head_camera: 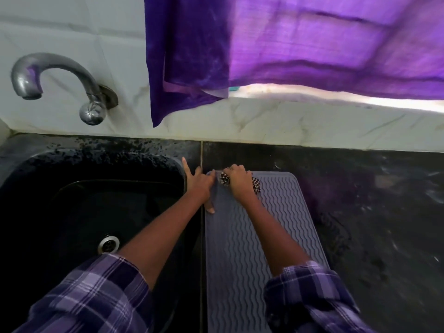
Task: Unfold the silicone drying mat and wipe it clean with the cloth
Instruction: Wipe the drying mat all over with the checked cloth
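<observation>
One mat [262,227] is laid flat on counter [372,212] | one checked cloth [224,178] is gripped by right hand [239,180], fingers curled | left hand [199,182] is pressed on mat edge, fingers spread | one sink [72,169], one tap [60,85]

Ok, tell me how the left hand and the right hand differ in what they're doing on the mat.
The left hand lies spread at the left edge of the grey wavy-ribbed silicone mat, pressing it down with its fingers straight; the right hand is curled round a black-and-white checked cloth. The left hand holds nothing; the right hand grips the cloth. Both sit at the mat's far end.

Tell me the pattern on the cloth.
Black-and-white check, seen in the head view, on the cloth under the right hand.
</observation>
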Demonstrator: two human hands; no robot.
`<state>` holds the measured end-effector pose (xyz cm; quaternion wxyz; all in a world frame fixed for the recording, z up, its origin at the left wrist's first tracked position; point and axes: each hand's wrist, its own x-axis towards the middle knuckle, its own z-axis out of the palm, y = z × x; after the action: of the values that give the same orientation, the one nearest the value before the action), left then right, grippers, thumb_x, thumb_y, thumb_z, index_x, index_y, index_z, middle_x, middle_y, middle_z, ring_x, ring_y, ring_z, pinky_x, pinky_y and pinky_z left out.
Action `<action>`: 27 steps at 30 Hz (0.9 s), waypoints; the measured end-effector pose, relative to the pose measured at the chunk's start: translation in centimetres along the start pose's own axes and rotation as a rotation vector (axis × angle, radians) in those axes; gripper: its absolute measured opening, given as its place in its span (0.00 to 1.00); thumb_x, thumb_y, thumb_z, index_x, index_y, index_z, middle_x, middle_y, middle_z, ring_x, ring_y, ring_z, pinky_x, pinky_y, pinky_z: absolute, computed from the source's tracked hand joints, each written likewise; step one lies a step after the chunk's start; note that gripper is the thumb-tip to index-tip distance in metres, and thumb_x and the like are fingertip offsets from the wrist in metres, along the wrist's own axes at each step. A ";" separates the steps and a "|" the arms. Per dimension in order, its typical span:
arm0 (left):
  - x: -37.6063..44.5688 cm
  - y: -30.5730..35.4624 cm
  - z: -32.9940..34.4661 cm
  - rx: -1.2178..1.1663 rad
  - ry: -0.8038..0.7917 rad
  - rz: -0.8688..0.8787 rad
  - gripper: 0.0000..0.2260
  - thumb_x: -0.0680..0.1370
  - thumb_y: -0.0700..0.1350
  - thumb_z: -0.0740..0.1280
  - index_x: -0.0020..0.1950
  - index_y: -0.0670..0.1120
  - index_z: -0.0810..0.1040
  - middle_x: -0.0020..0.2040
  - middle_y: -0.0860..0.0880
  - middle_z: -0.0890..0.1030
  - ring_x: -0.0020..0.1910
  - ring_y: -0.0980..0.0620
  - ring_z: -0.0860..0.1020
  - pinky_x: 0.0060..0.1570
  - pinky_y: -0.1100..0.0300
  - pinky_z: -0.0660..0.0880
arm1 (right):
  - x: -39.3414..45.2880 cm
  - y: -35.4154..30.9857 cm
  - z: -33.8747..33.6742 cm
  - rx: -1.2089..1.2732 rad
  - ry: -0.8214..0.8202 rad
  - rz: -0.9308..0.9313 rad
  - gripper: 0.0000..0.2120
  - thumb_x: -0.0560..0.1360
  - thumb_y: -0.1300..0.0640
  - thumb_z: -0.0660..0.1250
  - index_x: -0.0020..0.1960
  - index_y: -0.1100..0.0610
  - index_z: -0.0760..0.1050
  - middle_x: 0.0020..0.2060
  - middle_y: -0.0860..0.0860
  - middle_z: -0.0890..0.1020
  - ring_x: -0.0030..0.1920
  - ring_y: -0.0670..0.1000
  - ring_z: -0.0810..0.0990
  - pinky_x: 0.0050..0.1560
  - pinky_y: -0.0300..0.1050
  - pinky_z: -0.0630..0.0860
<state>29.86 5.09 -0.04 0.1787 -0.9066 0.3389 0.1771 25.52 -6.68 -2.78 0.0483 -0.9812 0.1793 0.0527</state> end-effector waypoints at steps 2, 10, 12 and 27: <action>0.0 -0.2 -0.1 -0.024 -0.007 -0.012 0.57 0.59 0.68 0.74 0.78 0.50 0.51 0.72 0.46 0.70 0.77 0.43 0.55 0.62 0.25 0.33 | -0.8 0.4 0.1 0.022 -0.023 -0.005 0.16 0.77 0.60 0.62 0.65 0.54 0.73 0.62 0.55 0.75 0.65 0.57 0.72 0.64 0.53 0.69; -0.2 -0.3 -0.6 -0.065 -0.032 0.006 0.55 0.60 0.66 0.76 0.78 0.48 0.53 0.72 0.44 0.70 0.78 0.42 0.54 0.62 0.25 0.33 | -5.2 1.5 -2.3 0.157 -0.400 -0.067 0.13 0.75 0.59 0.66 0.58 0.59 0.78 0.56 0.58 0.81 0.59 0.57 0.78 0.64 0.52 0.74; -0.3 -0.3 -0.5 -0.054 -0.029 -0.006 0.57 0.60 0.67 0.75 0.79 0.48 0.49 0.73 0.44 0.68 0.78 0.42 0.54 0.62 0.24 0.33 | -3.1 1.2 -3.6 0.212 -0.275 0.003 0.13 0.75 0.60 0.66 0.58 0.61 0.78 0.55 0.59 0.82 0.58 0.58 0.79 0.61 0.52 0.76; 0.0 -0.5 0.3 -0.067 0.003 -0.008 0.63 0.60 0.68 0.74 0.79 0.45 0.38 0.75 0.42 0.66 0.78 0.42 0.54 0.63 0.25 0.34 | -7.6 -0.5 -2.3 0.088 -0.484 -0.151 0.12 0.75 0.60 0.67 0.58 0.60 0.77 0.57 0.57 0.80 0.60 0.55 0.78 0.65 0.52 0.74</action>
<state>30.15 5.59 -0.18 0.1486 -0.9137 0.3293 0.1862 18.82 -3.87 0.48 0.1364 -0.9475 0.0909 0.2745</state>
